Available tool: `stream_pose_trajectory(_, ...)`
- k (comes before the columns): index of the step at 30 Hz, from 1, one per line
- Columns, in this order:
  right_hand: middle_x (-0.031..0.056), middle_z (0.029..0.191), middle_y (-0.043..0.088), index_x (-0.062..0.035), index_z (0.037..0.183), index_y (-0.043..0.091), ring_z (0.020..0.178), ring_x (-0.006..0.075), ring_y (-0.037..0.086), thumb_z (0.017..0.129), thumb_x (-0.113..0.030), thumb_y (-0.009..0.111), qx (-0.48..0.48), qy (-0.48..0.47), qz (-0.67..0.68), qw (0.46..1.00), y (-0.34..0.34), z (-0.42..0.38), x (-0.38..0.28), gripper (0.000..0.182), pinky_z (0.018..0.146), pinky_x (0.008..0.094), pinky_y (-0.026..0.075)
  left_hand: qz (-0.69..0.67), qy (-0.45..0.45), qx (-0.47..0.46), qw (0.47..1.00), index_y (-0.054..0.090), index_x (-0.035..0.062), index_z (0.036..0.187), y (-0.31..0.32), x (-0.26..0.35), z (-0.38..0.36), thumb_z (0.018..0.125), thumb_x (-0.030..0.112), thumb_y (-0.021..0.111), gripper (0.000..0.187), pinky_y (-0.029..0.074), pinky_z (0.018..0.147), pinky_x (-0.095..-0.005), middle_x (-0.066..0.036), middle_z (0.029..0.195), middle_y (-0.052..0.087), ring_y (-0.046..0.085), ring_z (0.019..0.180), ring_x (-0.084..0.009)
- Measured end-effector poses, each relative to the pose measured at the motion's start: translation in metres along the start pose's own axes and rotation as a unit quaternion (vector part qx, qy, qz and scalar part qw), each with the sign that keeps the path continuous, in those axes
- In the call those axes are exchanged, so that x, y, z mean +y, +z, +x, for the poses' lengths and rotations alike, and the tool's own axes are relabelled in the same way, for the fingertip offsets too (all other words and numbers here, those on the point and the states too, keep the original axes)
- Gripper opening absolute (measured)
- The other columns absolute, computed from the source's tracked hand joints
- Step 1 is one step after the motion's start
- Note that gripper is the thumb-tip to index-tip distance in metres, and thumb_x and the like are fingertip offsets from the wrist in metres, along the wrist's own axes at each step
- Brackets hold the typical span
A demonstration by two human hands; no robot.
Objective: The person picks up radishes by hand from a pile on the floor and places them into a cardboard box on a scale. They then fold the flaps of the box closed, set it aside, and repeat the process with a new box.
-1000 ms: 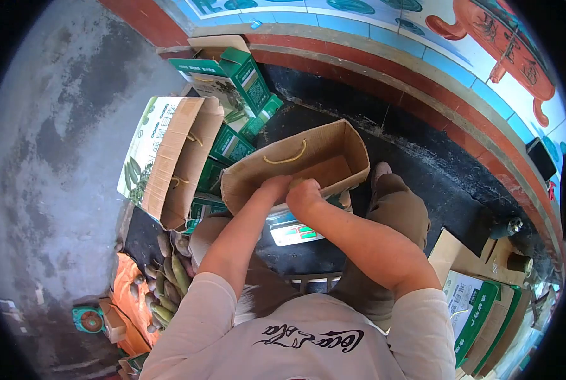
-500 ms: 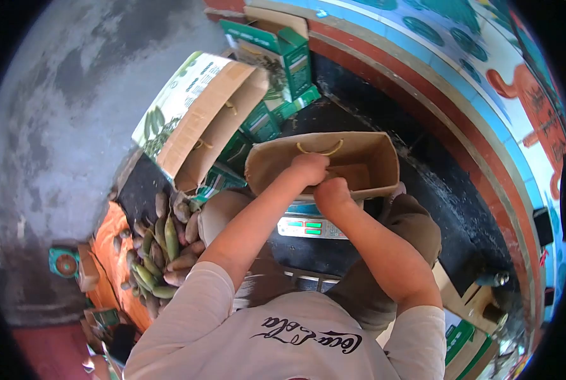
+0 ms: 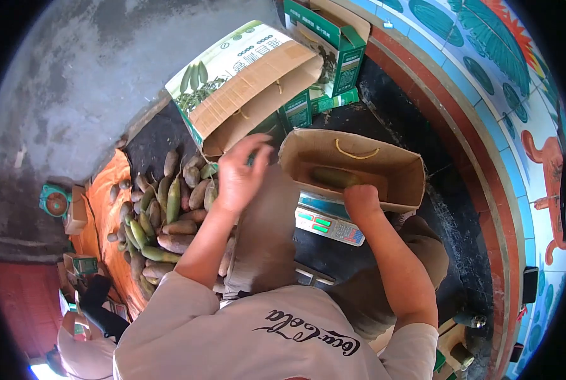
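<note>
Left hand (image 3: 237,179) hangs open near the left knee; right hand (image 3: 362,199) curls inside the open carton (image 3: 402,172) by a green radish (image 3: 335,177), grip hidden. Scale (image 3: 326,226) beneath; heaped radishes (image 3: 169,215) lie leftward, partly on orange sheeting (image 3: 110,183).

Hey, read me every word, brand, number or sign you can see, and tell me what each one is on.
"Coca-Cola": on the white shirt.
Green readouts and panel print on the scale: too small to read.
Chinese characters on the white-sided box: too unclear to quote.
Print on the green box: too small.
Dark marks on the red wall painting: too blurred.
</note>
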State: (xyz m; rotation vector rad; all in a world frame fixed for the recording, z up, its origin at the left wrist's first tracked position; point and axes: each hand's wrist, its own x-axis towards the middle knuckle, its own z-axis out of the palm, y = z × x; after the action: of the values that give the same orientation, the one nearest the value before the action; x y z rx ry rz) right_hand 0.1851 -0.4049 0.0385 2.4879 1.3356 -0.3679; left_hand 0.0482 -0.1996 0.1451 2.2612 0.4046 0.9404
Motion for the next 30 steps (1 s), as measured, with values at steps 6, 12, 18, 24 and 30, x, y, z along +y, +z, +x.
stream_pose_trajectory(6, 0.0058, 0.078, 0.07, -0.014, 0.077, 0.07, 0.074, 0.0223, 0.069, 0.078, -0.013, 0.059, 0.054, -0.003, -0.009, 0.998, 0.003, -0.002, 0.003, 0.012, 0.058, 0.0332, 0.052, 0.19, -0.141, -0.055, 0.97, 0.06, 0.0048, 0.093, -0.022, -0.168, -0.122, 0.081, 0.015, 0.061, 0.016, 0.052, 0.069, -0.0399, -0.016, 0.086, 0.065, 0.064, 0.078, -0.0331)
stream_pose_trajectory(12, 0.0082, 0.076, 0.067, -0.0116, 0.078, 0.067, 0.072, 0.0239, 0.068, 0.078, -0.012, 0.056, 0.074, -0.021, -0.049, 0.996, 0.012, 0.003, 0.007, 0.011, 0.058, 0.0338, 0.053, 0.27, -0.444, -0.286, 0.805, 0.063, 0.0109, 0.1, -0.024, -0.219, -0.276, 0.081, 0.026, 0.058, 0.025, 0.05, 0.081, -0.0415, -0.017, 0.099, 0.065, 0.063, 0.091, -0.032)
stream_pose_trajectory(18, 0.0106, 0.076, 0.065, -0.0089, 0.081, 0.063, 0.071, 0.0271, 0.067, 0.079, -0.01, 0.054, 0.083, -0.049, -0.04, 0.995, 0.014, 0.002, 0.011, 0.009, 0.059, 0.0368, 0.053, 0.292, -0.452, -0.422, 0.729, 0.059, 0.0109, 0.111, -0.022, -0.22, -0.345, 0.081, 0.019, 0.055, 0.031, 0.048, 0.088, -0.0432, -0.016, 0.111, 0.061, 0.06, 0.102, -0.0327)
stream_pose_trajectory(24, 0.0106, 0.077, 0.065, -0.0079, 0.08, 0.061, 0.072, 0.0262, 0.067, 0.081, -0.008, 0.053, 0.089, -0.064, -0.031, 0.993, 0.016, 0.004, 0.015, 0.008, 0.061, 0.0358, 0.054, 0.298, -0.408, -0.422, 0.753, 0.056, 0.0138, 0.12, -0.007, -0.218, -0.354, 0.085, 0.015, 0.046, 0.036, 0.039, 0.1, -0.043, -0.018, 0.127, 0.049, 0.045, 0.121, -0.0357)
stream_pose_trajectory(30, 0.0119, 0.077, 0.064, -0.0068, 0.081, 0.06, 0.074, 0.0279, 0.066, 0.081, -0.009, 0.053, 0.069, -0.051, -0.027, 0.996, 0.017, 0.004, 0.015, 0.007, 0.063, 0.0366, 0.053, 0.339, -0.504, -0.365, 0.706, 0.041, 0.0147, 0.13, -0.02, -0.208, -0.336, 0.082, 0.01, 0.051, 0.049, 0.038, 0.099, -0.0433, -0.013, 0.131, 0.042, 0.041, 0.124, -0.0317)
